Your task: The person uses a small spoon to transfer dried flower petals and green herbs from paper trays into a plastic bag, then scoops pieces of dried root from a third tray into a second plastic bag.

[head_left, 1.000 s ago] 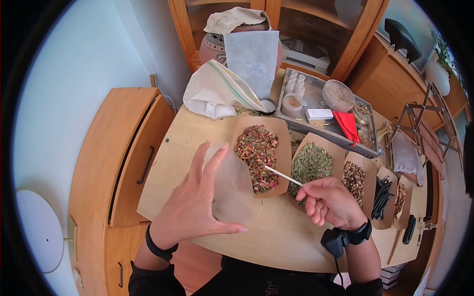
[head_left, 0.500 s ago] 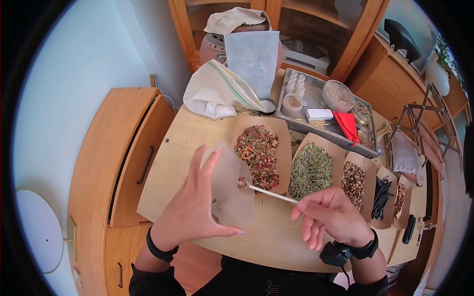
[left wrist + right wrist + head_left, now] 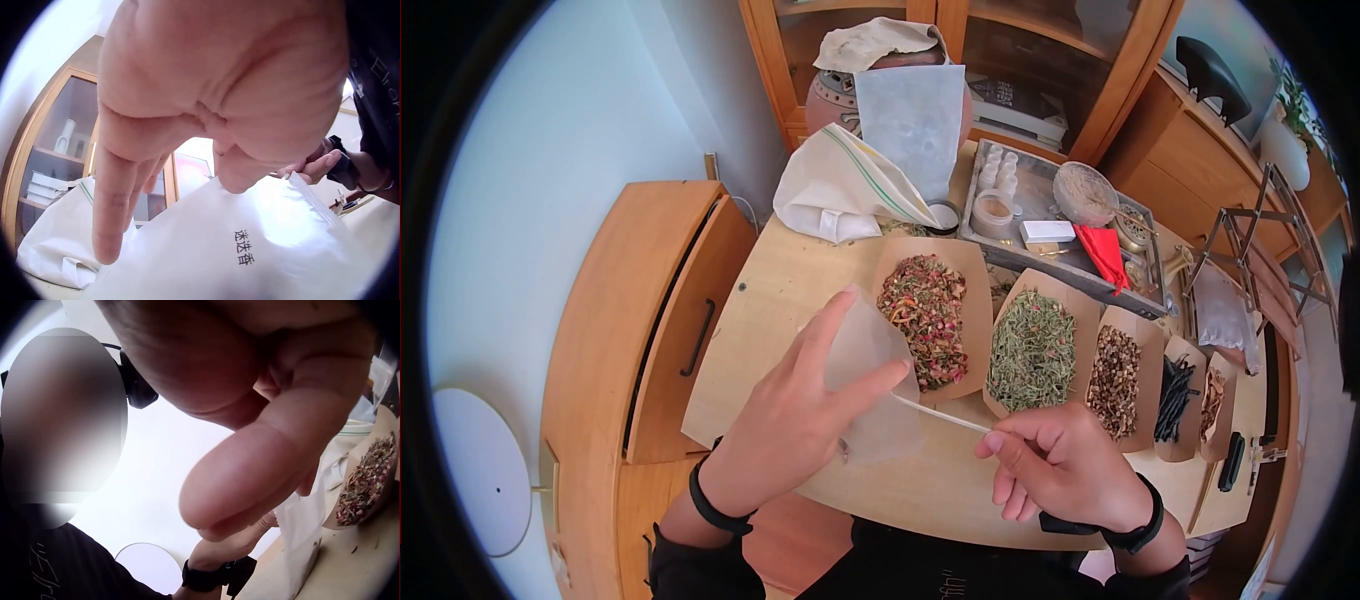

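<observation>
At the near side of a pale wooden table (image 3: 765,315), a person's left hand (image 3: 785,425) meets a translucent bag (image 3: 885,430), thumb and forefinger spread well apart and fingers mostly straight against it; the left wrist view shows dark printed characters (image 3: 242,248) on the bag. To the right, the right hand (image 3: 1065,465) pinches a thin pale stick (image 3: 948,417), which slants leftward to the bag, its tip hidden there. Just beyond, a row of paper trays (image 3: 977,300) runs rightward, holding pink-and-green dried petals (image 3: 922,320), green needle-like herb (image 3: 1032,350), brown chunks (image 3: 1114,370), dark sticks (image 3: 1173,400) and light-brown strips (image 3: 1212,405). Farther back, a white cloth bag (image 3: 835,185) sits left of a grey tray (image 3: 1035,190).
</observation>
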Demonstrator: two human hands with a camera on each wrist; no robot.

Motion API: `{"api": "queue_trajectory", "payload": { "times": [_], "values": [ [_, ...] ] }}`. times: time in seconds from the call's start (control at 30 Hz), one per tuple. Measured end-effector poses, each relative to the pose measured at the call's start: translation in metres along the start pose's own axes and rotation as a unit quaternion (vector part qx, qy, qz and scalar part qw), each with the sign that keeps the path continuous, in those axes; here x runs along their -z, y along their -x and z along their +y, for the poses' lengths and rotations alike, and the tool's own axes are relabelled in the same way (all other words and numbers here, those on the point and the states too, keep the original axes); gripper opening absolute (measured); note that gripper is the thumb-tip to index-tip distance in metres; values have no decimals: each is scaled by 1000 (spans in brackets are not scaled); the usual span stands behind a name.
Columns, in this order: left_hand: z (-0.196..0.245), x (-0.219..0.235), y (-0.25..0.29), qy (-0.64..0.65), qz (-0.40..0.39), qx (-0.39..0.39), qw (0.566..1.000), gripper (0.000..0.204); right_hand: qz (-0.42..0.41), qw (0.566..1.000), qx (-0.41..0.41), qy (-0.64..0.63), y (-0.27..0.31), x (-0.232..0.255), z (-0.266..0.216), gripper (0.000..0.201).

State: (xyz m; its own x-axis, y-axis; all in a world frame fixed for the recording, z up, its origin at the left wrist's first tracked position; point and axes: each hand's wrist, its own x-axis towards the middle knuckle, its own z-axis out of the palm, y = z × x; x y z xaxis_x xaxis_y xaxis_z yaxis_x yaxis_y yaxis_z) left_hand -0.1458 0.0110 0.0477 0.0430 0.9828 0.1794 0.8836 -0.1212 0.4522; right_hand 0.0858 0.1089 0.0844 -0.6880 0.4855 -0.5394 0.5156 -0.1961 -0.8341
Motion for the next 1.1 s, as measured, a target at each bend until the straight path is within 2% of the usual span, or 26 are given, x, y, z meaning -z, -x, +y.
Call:
{"api": "queue_trajectory", "payload": {
  "times": [0.17, 0.2, 0.27, 0.3, 0.37, 0.5, 0.67, 0.73, 0.83, 0.93, 1.1],
  "values": [
    [2, 2, -3, -12, 27, -16, 999, 29, 28, 1000, 9, 6, 3, -1, 0, 21],
    [0, 1, -2, 18, 30, -13, 999, 28, 28, 1000, 9, 6, 5, 0, -1, 21],
    [-3, 0, -2, 47, 32, -9, 998, 28, 73, 997, 11, -27, 9, 5, -1, 21],
    [-6, 0, -2, 35, 34, -38, 998, 28, 72, 997, 11, -27, 8, 9, 0, 21],
    [-8, 2, -1, 22, 37, -67, 997, 28, 134, 990, -10, -42, 2, 18, 3, 23],
    [-8, 5, -1, 25, 39, -62, 997, 26, 152, 987, -18, -53, -25, 31, 33, 28],
    [-4, 8, 2, -10, 40, -76, 996, 26, 118, 990, -35, -69, -45, 32, 39, 29],
    [-2, 9, 4, -38, 40, -79, 995, 25, 59, 991, -57, -101, -51, 34, 37, 27],
    [1, 9, 2, -48, 56, -97, 993, 23, 30, 984, -71, -158, -61, 38, 44, 27],
    [6, 7, 1, -16, 59, -55, 997, 23, 1, 976, -79, -201, -66, 45, 50, 29],
    [3, 7, -5, -26, 64, -75, 995, 25, -22, 965, -78, -251, -66, 53, 56, 28]
  ]
}}
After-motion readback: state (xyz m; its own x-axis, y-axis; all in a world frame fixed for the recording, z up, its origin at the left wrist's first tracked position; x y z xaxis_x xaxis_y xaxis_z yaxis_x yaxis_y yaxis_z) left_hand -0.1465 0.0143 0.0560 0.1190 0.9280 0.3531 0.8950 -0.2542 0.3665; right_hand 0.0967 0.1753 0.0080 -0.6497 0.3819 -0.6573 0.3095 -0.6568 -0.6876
